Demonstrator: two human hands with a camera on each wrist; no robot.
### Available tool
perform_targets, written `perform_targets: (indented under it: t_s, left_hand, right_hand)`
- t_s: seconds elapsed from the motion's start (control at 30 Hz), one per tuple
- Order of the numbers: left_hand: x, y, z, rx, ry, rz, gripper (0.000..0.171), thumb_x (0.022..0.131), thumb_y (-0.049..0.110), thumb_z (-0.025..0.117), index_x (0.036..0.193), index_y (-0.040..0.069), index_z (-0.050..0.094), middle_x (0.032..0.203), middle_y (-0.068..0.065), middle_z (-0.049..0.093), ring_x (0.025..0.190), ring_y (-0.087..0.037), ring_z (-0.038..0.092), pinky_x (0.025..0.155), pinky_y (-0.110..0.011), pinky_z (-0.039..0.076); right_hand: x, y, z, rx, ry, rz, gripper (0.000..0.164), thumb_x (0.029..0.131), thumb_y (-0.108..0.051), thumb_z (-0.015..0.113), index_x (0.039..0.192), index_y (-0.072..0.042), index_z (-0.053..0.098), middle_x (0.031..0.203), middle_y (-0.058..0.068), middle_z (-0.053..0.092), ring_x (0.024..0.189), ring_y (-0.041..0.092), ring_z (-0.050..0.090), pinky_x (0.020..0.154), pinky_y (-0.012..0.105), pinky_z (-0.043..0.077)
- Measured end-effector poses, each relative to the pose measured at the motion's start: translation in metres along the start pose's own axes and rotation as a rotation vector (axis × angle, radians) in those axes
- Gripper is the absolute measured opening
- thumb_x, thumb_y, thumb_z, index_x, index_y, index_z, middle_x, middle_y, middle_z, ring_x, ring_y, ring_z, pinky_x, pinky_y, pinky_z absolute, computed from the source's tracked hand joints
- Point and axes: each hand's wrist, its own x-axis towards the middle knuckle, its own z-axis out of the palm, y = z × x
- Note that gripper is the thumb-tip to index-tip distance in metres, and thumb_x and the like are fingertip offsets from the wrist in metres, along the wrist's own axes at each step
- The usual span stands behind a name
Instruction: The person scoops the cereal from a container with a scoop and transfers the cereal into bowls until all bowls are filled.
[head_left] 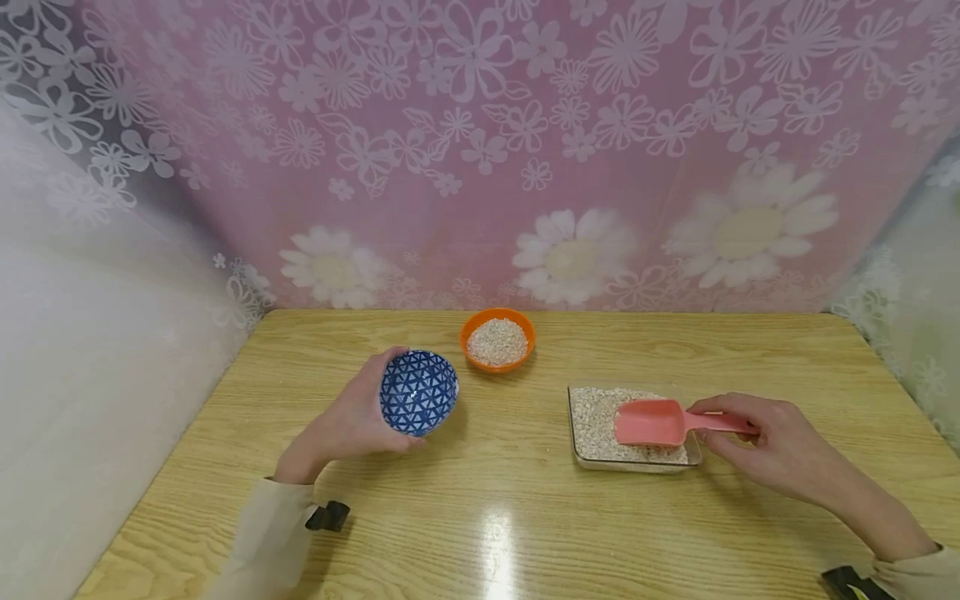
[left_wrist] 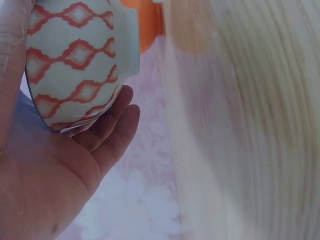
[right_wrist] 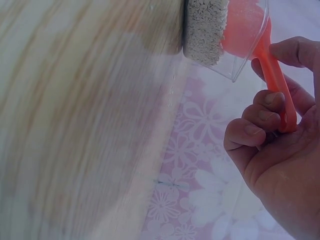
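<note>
My left hand (head_left: 358, 415) grips a bowl (head_left: 418, 392) by its sides, tilted so its blue-and-white triangle-patterned inside faces the head camera. In the left wrist view the bowl's outside (left_wrist: 75, 60) is white with red diamond bands, and its foot is off the table. My right hand (head_left: 776, 442) holds a pink scoop (head_left: 651, 422) by its handle, fingers curled round it in the right wrist view. The scoop's head lies over the oat flakes (head_left: 596, 425) in a clear rectangular container (head_left: 637, 467). No flakes show inside the scoop.
An orange bowl (head_left: 528, 342) of oat flakes stands near the back of the wooden table (head_left: 420, 533), behind and between the hands. A pink floral cloth (head_left: 465, 208) hangs behind the table, and pale cloth (head_left: 97, 333) hangs at the left side.
</note>
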Motion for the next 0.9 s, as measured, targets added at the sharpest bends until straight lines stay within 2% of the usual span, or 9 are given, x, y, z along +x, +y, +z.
perform_targets:
  t_s: [0.27, 0.57, 0.7, 0.9]
  left_hand:
    - [0.005, 0.014, 0.020, -0.029, -0.093, 0.031, 0.121, 0.059, 0.031, 0.097, 0.156, 0.021, 0.026, 0.149, -0.011, 0.042, 0.131, -0.034, 0.053, 0.106, -0.057, 0.050]
    - [0.015, 0.022, 0.038, 0.026, -0.168, 0.093, 0.122, 0.059, 0.036, 0.096, 0.156, 0.014, 0.027, 0.146, -0.009, 0.045, 0.128, -0.027, 0.054, 0.106, -0.051, 0.051]
    - [0.018, 0.024, 0.044, 0.034, -0.194, 0.094, 0.124, 0.058, 0.037, 0.096, 0.158, 0.010, 0.027, 0.148, -0.010, 0.044, 0.129, -0.027, 0.054, 0.107, -0.050, 0.050]
    - [0.023, 0.026, 0.049, 0.048, -0.225, 0.076, 0.125, 0.059, 0.040, 0.095, 0.159, 0.010, 0.026, 0.151, -0.010, 0.042, 0.131, -0.028, 0.053, 0.108, -0.051, 0.049]
  right_hand:
    - [0.000, 0.000, 0.000, 0.006, -0.006, -0.010, 0.031, 0.084, -0.012, 0.083, 0.110, -0.026, 0.075, 0.101, 0.002, 0.076, 0.072, -0.007, 0.055, 0.058, 0.021, 0.043]
    - [0.000, 0.000, 0.001, 0.020, -0.002, -0.024, 0.033, 0.084, -0.011, 0.083, 0.111, -0.027, 0.074, 0.100, -0.001, 0.076, 0.073, -0.007, 0.057, 0.058, 0.020, 0.044]
    - [0.000, 0.000, 0.001, 0.018, -0.006, -0.019, 0.032, 0.084, -0.011, 0.083, 0.111, -0.027, 0.074, 0.100, -0.001, 0.076, 0.074, -0.007, 0.057, 0.059, 0.020, 0.044]
    - [0.000, 0.000, 0.001, 0.014, -0.013, -0.013, 0.032, 0.085, -0.012, 0.083, 0.112, -0.026, 0.074, 0.101, 0.000, 0.076, 0.074, -0.007, 0.057, 0.059, 0.021, 0.044]
